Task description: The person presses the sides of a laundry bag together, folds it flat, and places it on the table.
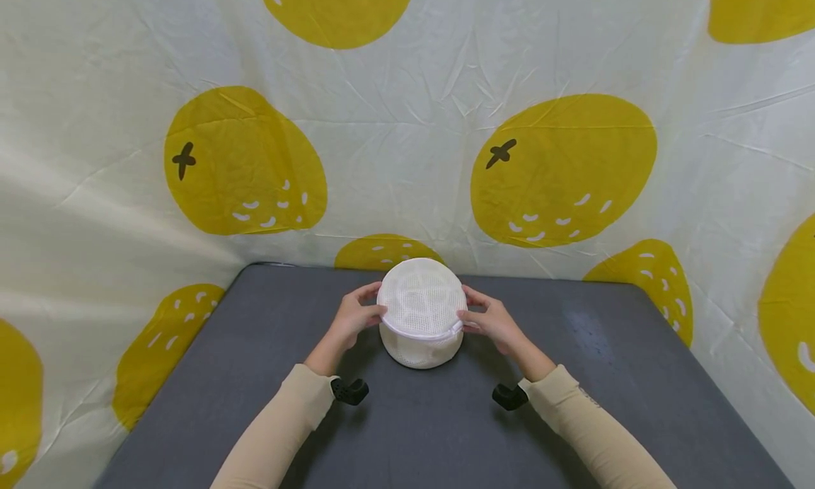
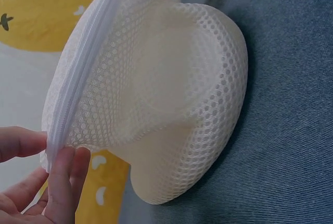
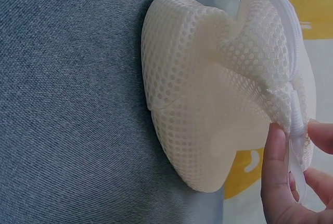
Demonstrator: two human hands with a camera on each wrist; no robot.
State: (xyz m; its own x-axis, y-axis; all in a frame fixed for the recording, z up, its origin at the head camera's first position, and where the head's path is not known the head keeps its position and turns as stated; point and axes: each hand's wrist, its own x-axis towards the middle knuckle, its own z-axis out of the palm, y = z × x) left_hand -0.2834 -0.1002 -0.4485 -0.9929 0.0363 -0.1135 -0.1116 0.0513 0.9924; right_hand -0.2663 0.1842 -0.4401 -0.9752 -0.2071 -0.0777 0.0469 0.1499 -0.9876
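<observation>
A round white mesh laundry bag point(image 1: 422, 298) stands on the table in the head view, its flat lid facing up and tilted toward me. My left hand point(image 1: 358, 312) pinches the lid's rim on the left side; in the left wrist view its thumb and fingers point(image 2: 63, 177) grip the zipper edge. On the opposite side my right hand point(image 1: 487, 320) pinches the rim near the zipper's end, where a white loop point(image 3: 295, 169) hangs by the fingers. The honeycomb mesh side wall point(image 3: 179, 62) sags and folds inward below the rim. A white zipper point(image 2: 78, 86) runs along the lid's edge.
The dark grey table point(image 1: 407, 432) extends on all sides of the bag. Behind it hangs a pale cloth point(image 1: 395, 170) printed with large yellow fruit shapes. Each wrist wears a black camera strap point(image 1: 349, 391) over a beige sleeve point(image 1: 280, 425).
</observation>
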